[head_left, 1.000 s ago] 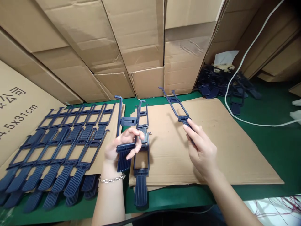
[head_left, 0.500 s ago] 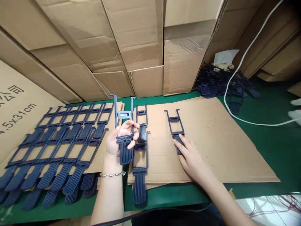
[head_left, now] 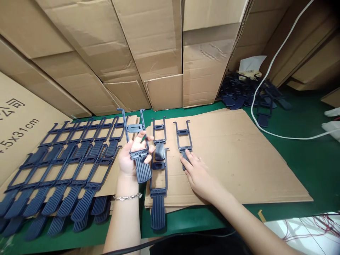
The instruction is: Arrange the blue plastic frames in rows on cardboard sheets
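Observation:
My left hand point(head_left: 130, 158) is closed around a dark blue plastic strap part point(head_left: 136, 148), held upright above the left edge of the cardboard sheet point(head_left: 239, 163). My right hand point(head_left: 198, 175) lies flat with its fingers stretched out, pressing the ribbed tail of another blue part point(head_left: 182, 138) onto the cardboard. Two more such parts point(head_left: 159, 166) lie end to end between my hands, the nearer one overhanging the sheet's front edge.
Several rows of the same blue parts point(head_left: 66, 166) overlap on cardboard at the left. A loose heap of parts point(head_left: 247, 94) sits at the back right beside a white cable point(head_left: 265, 81). Cardboard boxes point(head_left: 148, 49) wall the back. The table is green point(head_left: 313, 163).
My right hand brought its part down from the air onto the cardboard and slid it left toward the other two. My left hand shifted slightly left with its part.

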`<state>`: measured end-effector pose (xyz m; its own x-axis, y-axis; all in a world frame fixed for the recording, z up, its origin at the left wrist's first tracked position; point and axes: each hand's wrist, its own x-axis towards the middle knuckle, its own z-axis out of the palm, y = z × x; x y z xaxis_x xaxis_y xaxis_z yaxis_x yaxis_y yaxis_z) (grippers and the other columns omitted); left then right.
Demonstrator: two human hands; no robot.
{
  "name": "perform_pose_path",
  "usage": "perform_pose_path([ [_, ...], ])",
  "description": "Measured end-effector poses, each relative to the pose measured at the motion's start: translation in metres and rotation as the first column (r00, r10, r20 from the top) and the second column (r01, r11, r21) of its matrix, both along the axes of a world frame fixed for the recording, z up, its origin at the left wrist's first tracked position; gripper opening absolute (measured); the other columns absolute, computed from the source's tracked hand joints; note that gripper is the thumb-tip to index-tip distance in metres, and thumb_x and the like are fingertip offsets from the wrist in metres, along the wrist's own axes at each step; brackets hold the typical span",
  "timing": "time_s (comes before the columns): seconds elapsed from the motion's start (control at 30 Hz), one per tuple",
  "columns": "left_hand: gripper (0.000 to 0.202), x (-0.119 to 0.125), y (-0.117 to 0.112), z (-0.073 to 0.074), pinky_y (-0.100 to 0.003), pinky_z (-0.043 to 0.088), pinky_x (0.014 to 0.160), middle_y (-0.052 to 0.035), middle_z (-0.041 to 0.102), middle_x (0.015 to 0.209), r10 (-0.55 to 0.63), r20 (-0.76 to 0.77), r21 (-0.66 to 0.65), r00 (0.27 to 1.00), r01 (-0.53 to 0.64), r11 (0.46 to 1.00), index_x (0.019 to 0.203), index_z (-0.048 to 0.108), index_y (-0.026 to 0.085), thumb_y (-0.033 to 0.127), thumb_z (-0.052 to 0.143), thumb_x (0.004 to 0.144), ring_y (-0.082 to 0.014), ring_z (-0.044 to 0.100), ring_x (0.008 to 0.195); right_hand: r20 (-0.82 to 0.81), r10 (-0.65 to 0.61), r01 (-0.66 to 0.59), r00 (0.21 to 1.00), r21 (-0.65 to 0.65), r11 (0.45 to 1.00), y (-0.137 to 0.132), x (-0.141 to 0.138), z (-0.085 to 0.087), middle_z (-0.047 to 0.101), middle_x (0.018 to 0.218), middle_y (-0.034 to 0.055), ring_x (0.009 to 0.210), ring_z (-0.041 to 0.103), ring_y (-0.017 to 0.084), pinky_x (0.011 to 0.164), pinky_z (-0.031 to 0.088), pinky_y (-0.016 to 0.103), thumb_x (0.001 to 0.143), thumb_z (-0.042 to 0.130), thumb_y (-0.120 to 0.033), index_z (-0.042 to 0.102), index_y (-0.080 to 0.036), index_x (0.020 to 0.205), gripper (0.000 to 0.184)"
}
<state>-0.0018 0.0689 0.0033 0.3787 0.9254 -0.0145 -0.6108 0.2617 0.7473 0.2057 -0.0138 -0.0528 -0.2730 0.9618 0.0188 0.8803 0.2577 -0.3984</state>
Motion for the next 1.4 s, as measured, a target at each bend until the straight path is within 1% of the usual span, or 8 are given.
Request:
perform_pose_path([
  [0.23,0.023,-0.004,0.002,0.001,-0.018,0.043,0.040,-0.0060,0.051,0.092,0.041,0.046,-0.077,0.998,-0.038,0.996,0.075,0.044,0.017,0.032,0.058,0.067,-0.0138,0.053,0.064,-0.021,0.033,-0.035,0.999,-0.090,0.995,0.027,-0.017,0.009,0.017,0.145,0.0142,0.132,0.019,0.027,0.106,0.024,0.046,0.082,0.033,-0.006,0.038,-0.014,0.135,0.054],
  [0.53,0.022,-0.008,0.002,0.000,-0.020,0.046,0.044,-0.0061,0.053,0.098,0.073,0.076,-0.086,0.994,-0.066,0.994,0.074,0.044,0.016,0.033,0.058,0.067,-0.0144,0.055,0.066,-0.007,0.048,-0.049,0.999,-0.117,0.992,0.039,-0.022,0.018,0.014,0.145,0.0156,0.133,0.017,0.027,0.106,0.022,0.046,0.078,0.031,-0.002,0.032,-0.012,0.138,0.060],
  [0.87,0.020,-0.004,0.003,-0.003,-0.022,0.047,0.045,-0.0097,0.055,0.105,0.020,0.036,-0.056,0.999,-0.018,0.998,0.074,0.044,0.017,0.034,0.054,0.070,-0.0165,0.058,0.067,0.015,0.057,-0.055,0.998,-0.110,0.992,0.043,-0.026,0.016,0.016,0.145,0.0155,0.132,0.018,0.028,0.106,0.023,0.046,0.079,0.031,-0.003,0.033,-0.013,0.137,0.059],
  [1.07,0.020,0.000,0.002,-0.003,-0.026,0.051,0.053,-0.0098,0.057,0.103,0.026,0.054,-0.064,0.998,-0.023,0.998,0.073,0.046,0.016,0.034,0.052,0.073,-0.0188,0.060,0.074,0.016,0.049,-0.047,0.999,-0.098,0.994,0.043,-0.025,0.018,0.017,0.145,0.0151,0.132,0.017,0.030,0.105,0.023,0.047,0.080,0.033,-0.004,0.031,-0.014,0.138,0.059],
  [1.13,0.021,0.003,0.002,-0.002,-0.030,0.053,0.057,-0.0100,0.057,0.099,0.040,0.047,-0.061,0.998,-0.037,0.997,0.071,0.047,0.015,0.036,0.049,0.076,-0.0202,0.060,0.077,0.004,0.040,-0.040,0.999,-0.058,0.998,0.041,-0.026,0.021,0.019,0.145,0.0146,0.132,0.018,0.031,0.105,0.024,0.048,0.081,0.032,-0.005,0.032,-0.013,0.138,0.057],
  [1.23,0.030,0.007,0.002,-0.002,-0.035,0.054,0.062,-0.0116,0.057,0.101,0.049,0.014,-0.046,0.999,-0.048,0.998,0.068,0.047,0.015,0.042,0.044,0.081,-0.0232,0.060,0.082,-0.084,0.025,-0.017,0.996,0.087,0.996,0.037,-0.030,0.029,0.028,0.142,0.0131,0.131,0.022,0.029,0.106,0.025,0.046,0.084,0.030,-0.008,0.038,-0.011,0.134,0.051],
  [1.33,0.042,0.011,0.001,-0.003,-0.035,0.054,0.065,-0.0124,0.056,0.107,0.052,0.009,-0.049,0.999,-0.051,0.998,0.065,0.046,0.015,0.052,0.040,0.084,-0.0250,0.059,0.089,-0.275,0.025,0.040,0.961,0.230,0.972,0.031,-0.037,0.038,0.043,0.132,0.0123,0.123,0.037,0.022,0.102,0.034,0.041,0.087,0.030,-0.014,0.044,-0.013,0.129,0.044],
  [1.4,0.047,0.012,0.001,-0.005,-0.035,0.055,0.068,-0.0103,0.057,0.106,0.068,0.051,-0.025,0.996,-0.067,0.997,0.065,0.045,0.016,0.060,0.044,0.080,-0.0260,0.058,0.094,-0.390,0.071,0.046,0.918,0.281,0.959,0.028,-0.043,0.045,0.052,0.120,0.0110,0.112,0.046,0.019,0.094,0.042,0.037,0.088,0.032,-0.018,0.046,-0.015,0.125,0.040],
])
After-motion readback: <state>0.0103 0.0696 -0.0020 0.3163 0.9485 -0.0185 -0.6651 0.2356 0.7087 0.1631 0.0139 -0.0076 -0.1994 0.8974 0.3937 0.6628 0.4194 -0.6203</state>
